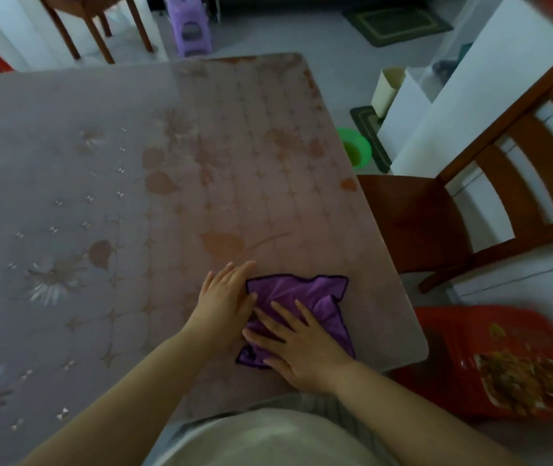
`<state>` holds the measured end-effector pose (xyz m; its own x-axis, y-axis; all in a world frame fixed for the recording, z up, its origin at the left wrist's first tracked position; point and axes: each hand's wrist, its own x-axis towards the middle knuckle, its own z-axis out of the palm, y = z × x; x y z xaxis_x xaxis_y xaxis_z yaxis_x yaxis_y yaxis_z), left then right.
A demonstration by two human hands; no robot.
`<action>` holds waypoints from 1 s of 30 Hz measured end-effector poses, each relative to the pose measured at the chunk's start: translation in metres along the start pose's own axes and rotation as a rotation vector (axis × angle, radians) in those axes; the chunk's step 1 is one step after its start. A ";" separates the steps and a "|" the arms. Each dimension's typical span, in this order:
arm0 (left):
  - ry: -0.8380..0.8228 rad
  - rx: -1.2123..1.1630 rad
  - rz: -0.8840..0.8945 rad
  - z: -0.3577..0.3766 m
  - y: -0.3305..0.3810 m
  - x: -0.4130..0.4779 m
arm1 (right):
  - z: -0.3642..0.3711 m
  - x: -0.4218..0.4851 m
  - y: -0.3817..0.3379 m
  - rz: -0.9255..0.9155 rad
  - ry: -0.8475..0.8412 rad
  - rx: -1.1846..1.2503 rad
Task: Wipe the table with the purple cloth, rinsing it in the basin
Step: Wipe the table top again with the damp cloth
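Purple cloth, crumpled and partly spread, lies flat on the tabletop near its near right corner. The right hand rests palm-down on the cloth's near half, fingers extended; its grip is released, pressing rather than clasping. The left hand lies flat just beside the cloth's left edge, fingertips touching the hem, grip likewise released. The patterned tabletop carries nothing else in view. Beyond its right edge, on the floor, stands a green basin, well apart from the cloth; a wooden chair and a red stool flank that side. Judged risks: with only flat-palm pressure, the bunched cloth may slip or fold under the hand, leaving streaks; a stroke toward the near corner could push it off the edge.
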<state>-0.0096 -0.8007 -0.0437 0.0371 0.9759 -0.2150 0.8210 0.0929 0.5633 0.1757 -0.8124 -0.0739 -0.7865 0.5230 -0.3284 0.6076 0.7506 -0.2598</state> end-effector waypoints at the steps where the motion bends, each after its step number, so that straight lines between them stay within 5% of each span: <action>1: 0.026 -0.005 -0.013 0.006 0.008 0.006 | -0.003 -0.004 0.010 -0.059 -0.011 -0.031; 10: 0.194 -0.098 -0.239 0.069 0.112 0.021 | -0.027 -0.061 0.122 -0.349 -0.087 -0.290; 14: 0.227 -0.100 -0.328 0.081 0.134 0.006 | -0.027 -0.059 0.127 -0.428 -0.204 -0.082; 21: 0.255 -0.233 -0.370 0.088 0.128 -0.009 | -0.027 -0.042 0.152 -0.588 -0.145 -0.090; 25: 0.210 -0.475 -0.405 0.083 0.121 -0.002 | -0.042 -0.008 0.181 -0.404 -0.022 -0.117; 30: 0.427 -0.314 -0.463 0.083 0.118 -0.027 | -0.053 0.012 0.168 -0.167 0.010 -0.105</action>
<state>0.1334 -0.8326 -0.0373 -0.5566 0.8082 -0.1925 0.4927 0.5076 0.7068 0.2623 -0.6585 -0.0736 -0.8769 0.3912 -0.2795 0.4540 0.8649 -0.2139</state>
